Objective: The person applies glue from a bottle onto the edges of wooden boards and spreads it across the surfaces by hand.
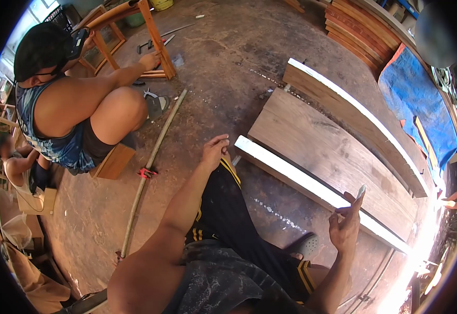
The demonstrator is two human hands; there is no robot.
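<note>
My left hand (217, 152) is over my knee, its fingers loosely bent and apart, with nothing visible in it. It is near the end of a narrow wooden board (291, 170) standing on edge, whose upper edge is bright white. My right hand (345, 222) is raised by the same board's other half, index finger stretched out and a whitish patch at its tip. It holds nothing that I can see. Beyond lies a wide flat wooden panel (333, 152). Along its far side stands a second board (351, 112), also white along the top edge.
A bar clamp (157, 136) with a red part lies on the floor. At left a seated person (76, 110) handles a wooden frame (157, 39); another person (19, 167) sits farther back. Stacked boards (362, 34) and a blue tarp (417, 94) are at right.
</note>
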